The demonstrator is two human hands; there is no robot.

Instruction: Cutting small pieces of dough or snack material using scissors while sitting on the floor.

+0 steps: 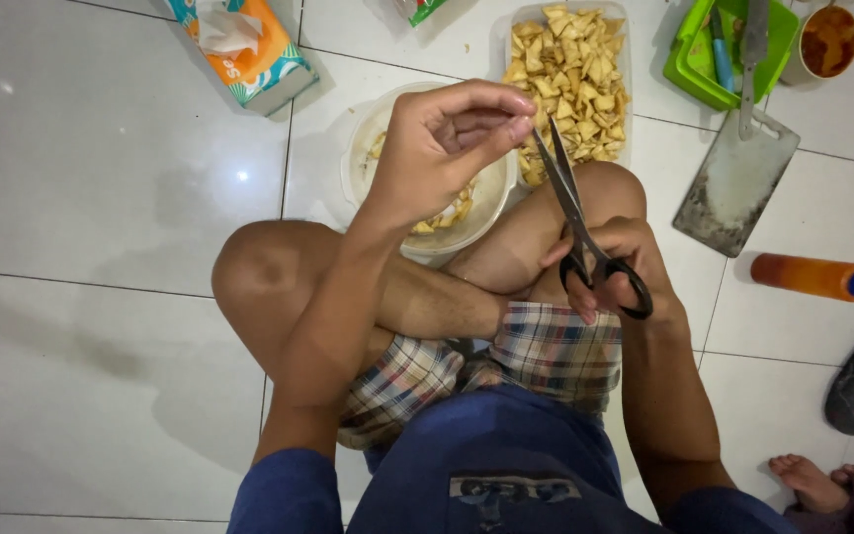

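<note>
Seated person's right hand (pixel 613 269) grips black-handled scissors (pixel 581 227), blades slightly parted and pointing up toward the left hand (pixel 444 141), whose fingertips are pinched together above a clear bowl (pixel 360 158), beside a tray of fried triangular snacks (pixel 573 69).

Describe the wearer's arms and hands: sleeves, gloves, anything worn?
Both hands, left hand and right hand, are bare: no gloves, and no rings, watch or bands show. Forearms are uncovered too. Short dark blue sleeves end above the elbows, matching the blue shirt with a small printed patch on its front. No markings visible on the arms.
</note>
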